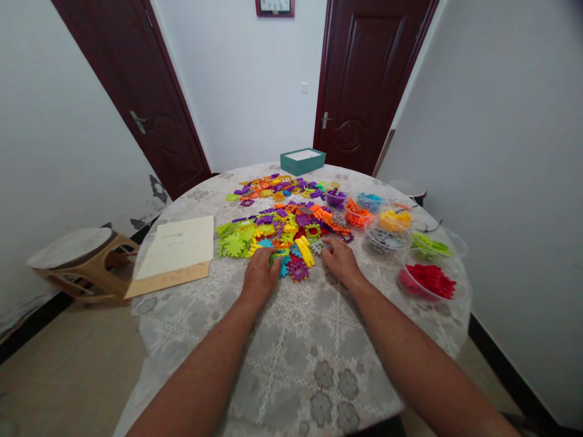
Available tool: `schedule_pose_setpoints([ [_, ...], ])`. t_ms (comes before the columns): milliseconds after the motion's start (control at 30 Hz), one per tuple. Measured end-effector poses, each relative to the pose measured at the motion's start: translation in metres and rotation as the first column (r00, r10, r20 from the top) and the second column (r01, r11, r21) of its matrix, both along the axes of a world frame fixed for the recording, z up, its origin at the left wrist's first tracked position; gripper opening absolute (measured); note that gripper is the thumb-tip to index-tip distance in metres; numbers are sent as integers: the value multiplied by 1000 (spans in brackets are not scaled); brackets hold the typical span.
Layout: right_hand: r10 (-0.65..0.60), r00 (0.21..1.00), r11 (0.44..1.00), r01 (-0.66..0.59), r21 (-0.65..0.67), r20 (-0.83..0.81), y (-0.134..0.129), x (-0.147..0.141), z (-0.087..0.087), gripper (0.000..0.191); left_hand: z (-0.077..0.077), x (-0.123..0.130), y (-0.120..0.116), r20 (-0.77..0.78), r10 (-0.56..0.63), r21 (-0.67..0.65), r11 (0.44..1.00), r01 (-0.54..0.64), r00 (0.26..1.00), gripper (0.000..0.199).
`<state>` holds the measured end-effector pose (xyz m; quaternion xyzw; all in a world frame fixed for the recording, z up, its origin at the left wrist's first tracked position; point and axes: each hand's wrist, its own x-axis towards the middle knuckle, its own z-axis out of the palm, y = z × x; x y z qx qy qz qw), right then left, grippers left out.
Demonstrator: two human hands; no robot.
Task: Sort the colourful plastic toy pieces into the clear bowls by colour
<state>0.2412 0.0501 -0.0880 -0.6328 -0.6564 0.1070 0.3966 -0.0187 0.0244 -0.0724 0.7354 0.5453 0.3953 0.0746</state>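
Reaching to the colourful pieces (237,241) with left hand (261,273) half curled, right hand (340,261) loosely bent — cannot tell if gripping any

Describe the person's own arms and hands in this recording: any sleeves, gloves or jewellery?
The left hand and right hand wear no gloves. Both forearms are bare as far as they show, with no sleeve, watch or bracelet. Whether there are rings or markings is too small to tell.

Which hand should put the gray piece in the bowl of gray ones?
Probably the right hand. Its fingertips are at the gray piece, and the bowl is on that side. The left hand is farther from both.
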Motion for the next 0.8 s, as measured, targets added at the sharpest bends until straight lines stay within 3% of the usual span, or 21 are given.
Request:
schedule_pose_setpoints([
  [100,26,999,999,-25,32,-30,0,-1,-2,34,4,-5,1,69,31,-41,999,-28,997,26],
  [200,26,993,999,-21,42,-114,0,-2,-2,33,9,-10,-1,121,-5,-106,994,18,993,32],
  [400,-68,936,997,47,-67,-345,2,0,2,42,18,-22,-2,196,-54,-171,981,88,979,34],
  [633,-14,868,1000,9,-12,-496,1,-2,0,43,21,-46,-2,156,-67,-225,969,102,985,34],
  [800,34,878,999,-14,45,-478,-5,-8,3,41,20,-51,-7,-16,-12,-307,952,7,1000,37],
])
